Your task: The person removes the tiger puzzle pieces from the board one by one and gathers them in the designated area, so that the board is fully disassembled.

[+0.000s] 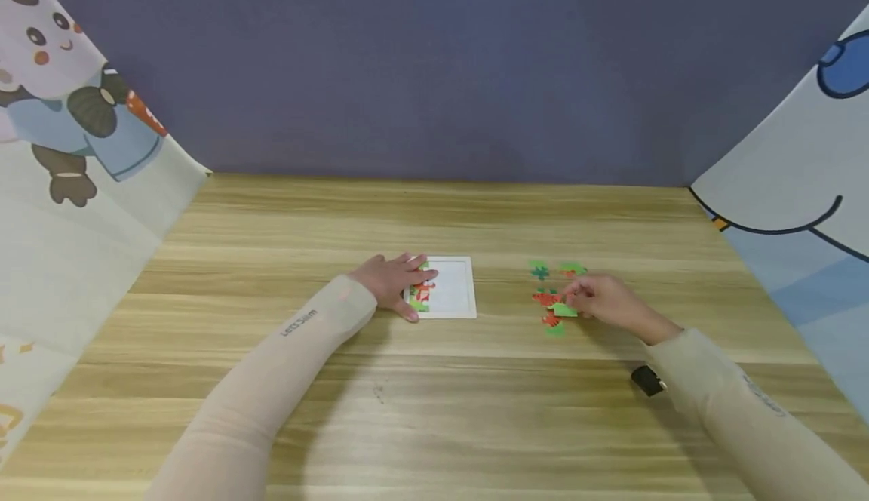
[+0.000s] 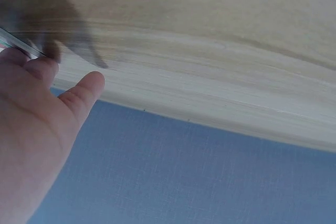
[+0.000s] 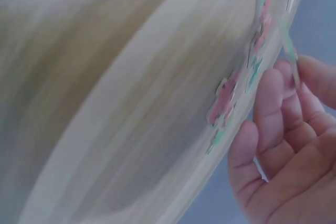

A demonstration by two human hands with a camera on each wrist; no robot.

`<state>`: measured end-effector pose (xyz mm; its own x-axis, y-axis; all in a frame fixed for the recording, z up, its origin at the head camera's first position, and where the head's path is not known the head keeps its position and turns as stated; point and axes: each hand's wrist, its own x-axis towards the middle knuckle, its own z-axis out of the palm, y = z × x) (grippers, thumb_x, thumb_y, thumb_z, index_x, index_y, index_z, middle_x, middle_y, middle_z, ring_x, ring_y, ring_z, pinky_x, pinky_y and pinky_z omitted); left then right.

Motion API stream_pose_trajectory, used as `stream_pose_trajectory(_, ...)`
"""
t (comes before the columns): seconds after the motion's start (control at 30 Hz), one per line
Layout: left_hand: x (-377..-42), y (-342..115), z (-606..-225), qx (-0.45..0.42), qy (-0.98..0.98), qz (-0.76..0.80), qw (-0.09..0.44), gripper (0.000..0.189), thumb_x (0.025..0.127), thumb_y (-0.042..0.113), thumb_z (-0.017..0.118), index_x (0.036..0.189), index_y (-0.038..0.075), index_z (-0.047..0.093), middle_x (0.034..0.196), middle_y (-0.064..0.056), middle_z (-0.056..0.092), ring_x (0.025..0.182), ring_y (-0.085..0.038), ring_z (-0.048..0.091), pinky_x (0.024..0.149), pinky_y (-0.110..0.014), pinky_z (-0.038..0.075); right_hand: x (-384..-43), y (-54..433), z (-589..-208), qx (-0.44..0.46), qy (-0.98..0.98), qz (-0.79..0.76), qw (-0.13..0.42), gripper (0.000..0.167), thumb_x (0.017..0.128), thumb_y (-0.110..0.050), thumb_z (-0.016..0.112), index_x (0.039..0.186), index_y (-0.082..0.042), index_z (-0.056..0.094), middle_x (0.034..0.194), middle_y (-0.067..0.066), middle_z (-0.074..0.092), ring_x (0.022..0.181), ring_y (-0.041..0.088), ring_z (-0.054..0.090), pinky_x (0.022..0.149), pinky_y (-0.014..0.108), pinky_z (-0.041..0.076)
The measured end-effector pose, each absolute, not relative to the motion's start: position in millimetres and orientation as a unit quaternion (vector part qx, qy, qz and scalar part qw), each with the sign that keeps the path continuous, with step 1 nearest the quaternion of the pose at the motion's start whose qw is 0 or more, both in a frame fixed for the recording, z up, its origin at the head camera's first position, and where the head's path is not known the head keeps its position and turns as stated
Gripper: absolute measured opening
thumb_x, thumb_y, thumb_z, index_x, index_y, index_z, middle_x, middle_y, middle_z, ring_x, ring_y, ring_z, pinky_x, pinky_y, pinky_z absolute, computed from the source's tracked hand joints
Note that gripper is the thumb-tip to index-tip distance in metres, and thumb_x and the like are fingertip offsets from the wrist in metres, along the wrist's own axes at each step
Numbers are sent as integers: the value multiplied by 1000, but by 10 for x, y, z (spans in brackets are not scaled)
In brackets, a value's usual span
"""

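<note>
A white puzzle tray (image 1: 471,290) lies flat on the table, with red and green puzzle pieces (image 1: 422,297) along its left side. My left hand (image 1: 392,284) rests on that left edge, fingers spread over the tray and pieces; the left wrist view catches only part of the hand (image 2: 42,103) at the tray's edge. To the right, my right hand (image 1: 603,303) pinches a green-edged puzzle piece (image 3: 290,48) between thumb and fingers, raised off the table. Several loose pieces (image 1: 553,326) lie beside and under this hand, some partly hidden by it.
A small black object (image 1: 647,381) lies by the right forearm. The wooden table (image 1: 434,410) meets a dark blue panel (image 1: 434,71) at the back. Cartoon-printed cloths (image 1: 81,124) flank the table left and right.
</note>
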<state>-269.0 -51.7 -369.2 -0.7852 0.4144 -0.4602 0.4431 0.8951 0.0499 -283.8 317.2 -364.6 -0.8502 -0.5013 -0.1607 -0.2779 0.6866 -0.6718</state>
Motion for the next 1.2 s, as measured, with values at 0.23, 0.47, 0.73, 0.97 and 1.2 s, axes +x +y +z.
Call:
stream_pose_trajectory(0.23, -2672, -506, -3714, 234, 943, -26, 234, 93, 80, 61, 62, 155, 28, 17, 161, 0, 1, 146, -25, 4, 112, -55, 19, -2780, 3317, -3627, -197, 902, -334, 188, 19, 94, -7, 57, 102, 8, 65, 69, 1, 58, 60, 13, 48, 51, 25, 39)
stream_pose_trajectory(0.47, -2671, -525, -3705, 233, 944, -36, 230, 93, 80, 63, 61, 155, 29, 17, 161, 0, 2, 146, -25, 6, 111, -56, 21, -2807, 3441, -3551, -170, 892, -334, 251, 28, 95, -12, 56, 108, 12, 62, 79, 1, 64, 68, 15, 55, 62, 31, 48)
stream_pose_trajectory(0.73, -2672, -542, -3692, 230, 944, -32, 235, 93, 80, 64, 60, 155, 30, 16, 161, 1, 1, 146, -24, 4, 112, -56, 19, -2823, 3516, -3459, -155, 875, -339, 307, 27, 93, -9, 59, 106, 14, 61, 89, 1, 64, 76, 14, 60, 68, 31, 54)
stream_pose_trajectory(0.97, -2673, -537, -3678, 224, 945, -29, 238, 94, 80, 63, 61, 155, 30, 16, 161, 2, 0, 146, -23, 3, 112, -57, 18, -2825, 3531, -3519, -143, 867, -352, 323, 27, 92, -7, 60, 108, 16, 59, 85, 0, 63, 76, 14, 60, 68, 30, 54)
stream_pose_trajectory(1.2, -2671, -542, -3676, 220, 946, -24, 237, 94, 80, 62, 62, 155, 30, 16, 161, 2, -1, 146, -23, 2, 112, -57, 18, -2842, 3503, -3585, -135, 873, -351, 312, 28, 91, -7, 61, 107, 16, 59, 80, -1, 62, 72, 13, 59, 65, 28, 53)
